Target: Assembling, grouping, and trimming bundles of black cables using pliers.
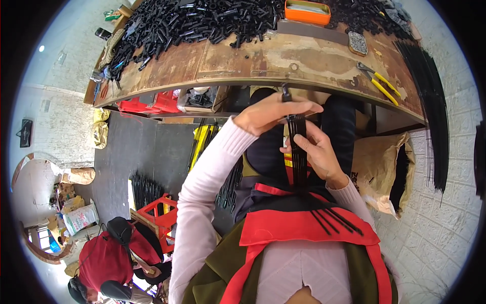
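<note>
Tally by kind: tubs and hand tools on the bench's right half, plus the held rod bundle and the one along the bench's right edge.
Tubs: 2 (orange rectangular tub; small rounded tub of grey bits)
Yellow-handled metal pliers: 1
Thin black rod bundles: 2 (held bundle; long bundle at far right)
Total: 5

Bright, fairly even light fills the view, dimming beneath the wooden workbench [223, 60]. Fisheye distortion bows its front edge and the white brick wall [439, 238]; black vignetting surrounds everything. Glints fleck the piled black parts [202, 21].
</note>
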The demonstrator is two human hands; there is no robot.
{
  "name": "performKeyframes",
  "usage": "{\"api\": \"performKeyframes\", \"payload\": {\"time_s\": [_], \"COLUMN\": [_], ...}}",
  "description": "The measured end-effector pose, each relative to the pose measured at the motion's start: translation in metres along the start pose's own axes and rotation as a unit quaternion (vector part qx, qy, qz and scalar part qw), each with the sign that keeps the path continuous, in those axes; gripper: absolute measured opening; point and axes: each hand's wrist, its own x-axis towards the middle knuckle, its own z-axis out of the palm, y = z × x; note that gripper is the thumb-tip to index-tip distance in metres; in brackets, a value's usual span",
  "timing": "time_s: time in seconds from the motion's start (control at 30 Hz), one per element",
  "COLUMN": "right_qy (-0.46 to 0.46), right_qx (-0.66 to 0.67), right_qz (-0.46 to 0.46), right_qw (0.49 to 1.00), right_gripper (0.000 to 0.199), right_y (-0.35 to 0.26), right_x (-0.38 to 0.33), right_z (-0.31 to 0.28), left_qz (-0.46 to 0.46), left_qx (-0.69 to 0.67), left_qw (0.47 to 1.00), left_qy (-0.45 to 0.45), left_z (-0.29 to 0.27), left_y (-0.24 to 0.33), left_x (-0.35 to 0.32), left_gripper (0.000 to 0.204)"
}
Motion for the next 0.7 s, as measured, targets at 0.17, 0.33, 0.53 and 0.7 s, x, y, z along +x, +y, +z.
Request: {"api": "performKeyframes", "payload": {"time_s": [0.17,0.33,0.53,0.7], "right_qy": [-0.001,0.001,0.014,0.007], "right_qx": [-0.006,0.007,0.009,-0.002], "right_qz": [0.014,0.013,0.008,0.011], "right_qw": [1.000,1.000,1.000,1.000], "right_gripper": [0.034,0.035,0.035,0.036], "right_y": [-0.003,-0.004,-0.003,-0.004], "right_x": [-0.001,0.001,-0.001,-0.001], "right_z": [-0.002,-0.002,0.000,0.002], "left_qz": [0.059,0.114,0.147,0.134], "left_qx": [-0.118,-0.027,-0.060,-0.067], "left_qw": [0.980,0.944,0.937,0.938], "left_qy": [0.146,0.310,0.310,0.312], "left_z": [-0.001,0.021,0.022,0.022], "left_y": [-0.023,-0.011,-0.019,-0.020], "left_x": [-0.026,-0.017,-0.016,-0.021], "left_gripper": [0.065,0.034,0.035,0.036]}}
